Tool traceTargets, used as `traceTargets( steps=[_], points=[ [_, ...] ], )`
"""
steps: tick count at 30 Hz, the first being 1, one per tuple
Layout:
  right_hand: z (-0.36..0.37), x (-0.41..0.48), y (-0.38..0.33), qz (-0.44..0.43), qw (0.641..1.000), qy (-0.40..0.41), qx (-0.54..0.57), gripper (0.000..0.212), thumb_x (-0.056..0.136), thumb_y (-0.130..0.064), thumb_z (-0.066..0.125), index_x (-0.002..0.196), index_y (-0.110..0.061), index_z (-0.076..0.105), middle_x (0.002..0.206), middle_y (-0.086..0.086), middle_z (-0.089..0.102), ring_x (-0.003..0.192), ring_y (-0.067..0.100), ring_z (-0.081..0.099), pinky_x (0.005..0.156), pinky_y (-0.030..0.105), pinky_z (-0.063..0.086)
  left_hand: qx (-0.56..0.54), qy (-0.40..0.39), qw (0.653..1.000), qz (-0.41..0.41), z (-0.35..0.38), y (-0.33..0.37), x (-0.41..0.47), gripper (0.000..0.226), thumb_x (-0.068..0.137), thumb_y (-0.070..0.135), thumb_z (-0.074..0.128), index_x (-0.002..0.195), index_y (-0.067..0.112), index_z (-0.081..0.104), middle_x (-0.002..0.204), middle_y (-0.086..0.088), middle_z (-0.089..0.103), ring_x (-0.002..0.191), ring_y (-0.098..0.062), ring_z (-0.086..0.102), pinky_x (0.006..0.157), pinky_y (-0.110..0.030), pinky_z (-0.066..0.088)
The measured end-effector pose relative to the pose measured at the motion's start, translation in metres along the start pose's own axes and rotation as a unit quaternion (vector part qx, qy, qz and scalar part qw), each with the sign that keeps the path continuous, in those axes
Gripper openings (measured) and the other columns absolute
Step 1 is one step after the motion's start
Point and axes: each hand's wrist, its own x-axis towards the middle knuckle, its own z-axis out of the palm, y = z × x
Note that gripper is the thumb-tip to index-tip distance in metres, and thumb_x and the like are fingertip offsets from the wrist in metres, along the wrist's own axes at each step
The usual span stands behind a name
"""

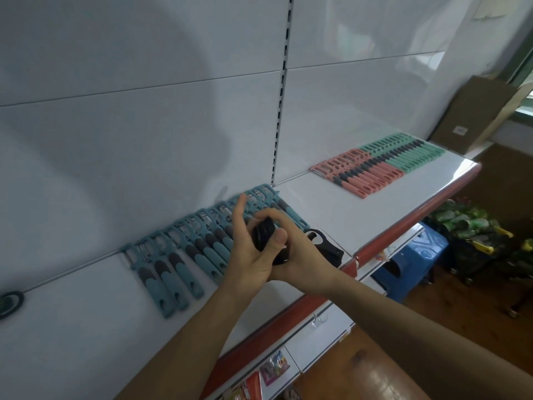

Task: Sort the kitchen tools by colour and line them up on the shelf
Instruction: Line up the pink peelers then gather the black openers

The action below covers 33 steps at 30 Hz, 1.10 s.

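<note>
A row of blue peelers point(184, 255) with grey grips lies side by side on the white shelf point(331, 215), heads toward the back wall. Farther right lie a pink group point(357, 173) and a green group point(403, 153). Both my hands meet over the right end of the blue row around a bunch of black peelers point(264, 233). My left hand point(248, 255) holds the bunch with thumb on top and index finger raised. My right hand point(300, 252) grips it from the right. A few more black peelers point(326, 249) lie near the shelf's front edge.
The shelf has a red front edge point(403, 223) and a white back panel. A dark round object point(10, 303) sits at the far left. A cardboard box point(473, 114) stands beyond the shelf's right end. Below are a blue stool point(415, 255), lower shelves and goods on the floor.
</note>
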Motion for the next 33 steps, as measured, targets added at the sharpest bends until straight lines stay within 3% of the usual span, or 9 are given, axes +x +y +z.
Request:
traceTargets(
  steps=[3, 7, 11, 14, 17, 19, 21, 27, 33],
  points=[
    [0.001, -0.006, 0.006, 0.025, 0.997, -0.007, 0.068, 0.069, 0.080, 0.004, 0.082, 0.134, -0.009, 0.044, 0.125, 0.009, 0.052, 0.102, 0.033, 0.068, 0.064, 0.044, 0.063, -0.030, -0.055, 0.997, -0.051, -0.004, 0.003, -0.001, 0.085, 0.078, 0.083, 0.036, 0.154, 0.059, 0.007, 0.149, 0.017, 0.049, 0.134, -0.006, 0.053, 0.098, -0.030, 0.054],
    [0.008, -0.011, 0.009, 0.011, 0.996, 0.006, 0.089, 0.064, 0.087, -0.004, 0.078, 0.139, -0.014, 0.043, 0.127, 0.008, 0.057, 0.107, 0.033, 0.067, 0.071, 0.049, 0.063, -0.086, -0.103, 0.989, -0.053, -0.012, 0.001, -0.001, 0.108, 0.059, 0.104, 0.033, 0.154, 0.060, 0.004, 0.164, 0.020, 0.026, 0.146, -0.006, 0.036, 0.114, -0.042, 0.044],
    [0.009, -0.010, 0.004, 0.016, 0.993, 0.007, 0.116, 0.058, 0.090, 0.003, 0.072, 0.140, -0.011, 0.046, 0.119, 0.014, 0.061, 0.092, 0.038, 0.072, 0.072, 0.056, 0.062, -0.074, -0.146, 0.985, -0.060, -0.020, 0.001, -0.001, 0.120, 0.053, 0.107, 0.030, 0.156, 0.054, -0.002, 0.164, 0.025, 0.009, 0.152, -0.001, 0.017, 0.119, -0.028, 0.032],
    [0.003, -0.011, 0.000, 0.029, 0.994, 0.004, 0.106, 0.051, 0.090, 0.002, 0.072, 0.133, -0.014, 0.049, 0.118, 0.009, 0.057, 0.085, 0.036, 0.073, 0.073, 0.049, 0.063, -0.026, -0.134, 0.989, -0.050, -0.029, 0.004, -0.004, 0.109, 0.066, 0.102, 0.028, 0.159, 0.048, 0.005, 0.162, 0.027, 0.013, 0.148, 0.008, 0.017, 0.108, -0.009, 0.027],
    [-0.010, -0.004, 0.000, -0.008, 0.992, -0.043, -0.120, 0.052, 0.089, -0.017, 0.078, 0.131, -0.030, 0.051, 0.124, -0.011, 0.057, 0.105, 0.017, 0.067, 0.090, 0.035, 0.057, 0.149, -0.019, 0.988, 0.040, -0.055, -0.006, -0.004, 0.056, 0.098, 0.053, 0.053, 0.149, 0.033, 0.044, 0.149, 0.011, 0.049, 0.136, -0.001, 0.046, 0.110, -0.024, 0.041],
    [-0.020, 0.003, 0.000, -0.028, 0.952, -0.119, -0.280, 0.056, 0.089, -0.028, 0.078, 0.133, -0.040, 0.046, 0.126, -0.010, 0.058, 0.107, 0.013, 0.059, 0.092, 0.031, 0.050, 0.271, 0.020, 0.956, 0.112, -0.078, -0.016, -0.003, 0.025, 0.097, 0.016, 0.064, 0.121, 0.024, 0.065, 0.118, 0.009, 0.065, 0.112, -0.002, 0.060, 0.095, -0.027, 0.050],
    [-0.024, 0.010, -0.004, -0.045, 0.904, -0.206, -0.371, 0.057, 0.089, -0.028, 0.077, 0.134, -0.042, 0.044, 0.121, -0.004, 0.057, 0.104, 0.018, 0.057, 0.088, 0.036, 0.050, 0.347, 0.016, 0.925, 0.154, -0.097, -0.020, -0.008, 0.019, 0.093, 0.005, 0.064, 0.101, 0.020, 0.070, 0.101, 0.012, 0.067, 0.097, -0.001, 0.062, 0.084, -0.019, 0.049],
    [-0.005, 0.017, -0.009, -0.122, 0.761, -0.362, -0.524, 0.052, 0.092, -0.022, 0.072, 0.136, -0.035, 0.048, 0.120, 0.005, 0.055, 0.094, 0.026, 0.063, 0.071, 0.039, 0.056, 0.426, 0.049, 0.883, 0.191, -0.147, -0.020, -0.021, 0.013, 0.086, 0.013, 0.056, 0.085, 0.017, 0.069, 0.088, 0.007, 0.064, 0.080, -0.009, 0.059, 0.076, -0.027, 0.049],
    [0.004, 0.030, -0.016, -0.075, 0.725, -0.440, -0.525, 0.060, 0.090, -0.031, 0.075, 0.141, -0.040, 0.045, 0.134, 0.003, 0.046, 0.106, 0.023, 0.059, 0.079, 0.033, 0.050, 0.445, -0.058, 0.871, 0.199, -0.138, -0.018, -0.029, 0.014, 0.087, 0.012, 0.057, 0.089, 0.017, 0.071, 0.090, 0.008, 0.064, 0.082, -0.009, 0.061, 0.075, -0.030, 0.052]
  ],
)
